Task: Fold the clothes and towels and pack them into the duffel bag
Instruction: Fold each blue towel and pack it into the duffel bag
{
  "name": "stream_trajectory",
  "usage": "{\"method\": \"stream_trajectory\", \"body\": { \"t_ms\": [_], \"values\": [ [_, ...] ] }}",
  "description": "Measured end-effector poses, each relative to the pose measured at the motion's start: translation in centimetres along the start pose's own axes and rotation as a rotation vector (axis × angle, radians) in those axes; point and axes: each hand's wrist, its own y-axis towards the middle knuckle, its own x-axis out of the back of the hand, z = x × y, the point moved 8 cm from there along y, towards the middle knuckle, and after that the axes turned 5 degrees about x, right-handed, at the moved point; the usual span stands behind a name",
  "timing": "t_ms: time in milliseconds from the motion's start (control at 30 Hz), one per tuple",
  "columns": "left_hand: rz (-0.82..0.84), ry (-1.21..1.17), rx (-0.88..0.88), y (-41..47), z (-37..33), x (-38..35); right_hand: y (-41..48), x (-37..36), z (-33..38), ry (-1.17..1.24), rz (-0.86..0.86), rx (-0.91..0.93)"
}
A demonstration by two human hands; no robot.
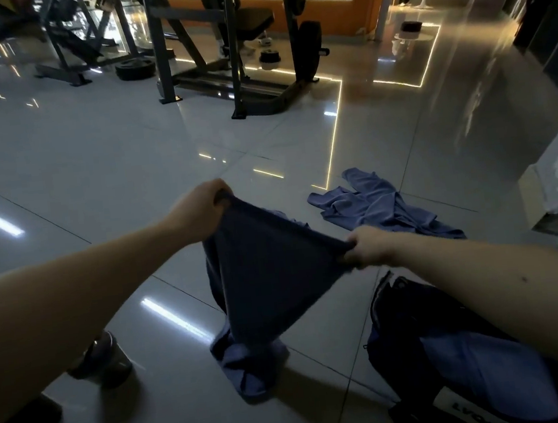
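Left hand (201, 209) and right hand (367, 246), apart, are each gripping a top corner of a dark blue garment (270, 274), stretching it crosswise, its tail touching the floor (93, 162), the duffel bag (389, 310) lying nearest the right hand.

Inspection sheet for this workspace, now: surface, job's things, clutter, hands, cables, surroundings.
Surface: glossy tiled floor.
Job's things: dark blue garment held up, lower end on the floor; lighter blue garment crumpled beyond it; duffel bag open, blue cloth inside.
Clutter: weight plate flat on the floor.
Hands: left hand and right hand each grip the dark garment's top edge.
Cables: nothing seen.
Surroundings: gym, weight rack ahead.
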Motion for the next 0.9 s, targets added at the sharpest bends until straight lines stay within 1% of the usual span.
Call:
{"method": "stream_trajectory", "body": {
  "t_ms": [67,133,233,367,500,633,767,900],
  "values": [
    [-0.062,-0.008,0.038,0.8,0.5,2.7,0.2,4.2,1.7,0.173,-0.192,0.048],
    [-0.156,-0.045,0.077,1.6,0.8,5.7,-0.1,7.7,4.0,0.314,-0.308,0.089],
    [-0.249,-0.088,0.118,2.4,0.5,10.3,-1.1,12.1,8.0,0.483,-0.428,0.128],
    [-0.344,-0.097,0.109,3.3,-2.3,17.2,-3.3,17.5,14.1,0.687,-0.492,0.244],
    [-0.480,-0.032,0.067,3.5,-6.1,23.9,-6.4,22.7,19.5,0.731,-0.633,0.354],
    [-0.568,-0.069,0.046,3.6,-8.7,28.2,-8.3,26.9,22.0,0.752,-0.773,0.372],
    [-0.603,-0.139,0.041,3.9,-9.2,29.5,-11.3,27.1,23.8,0.751,-0.829,0.412],
    [-0.585,-0.169,-0.023,3.3,-8.8,28.4,-12.2,26.0,22.9,0.727,-0.832,0.423]
  ]
}}
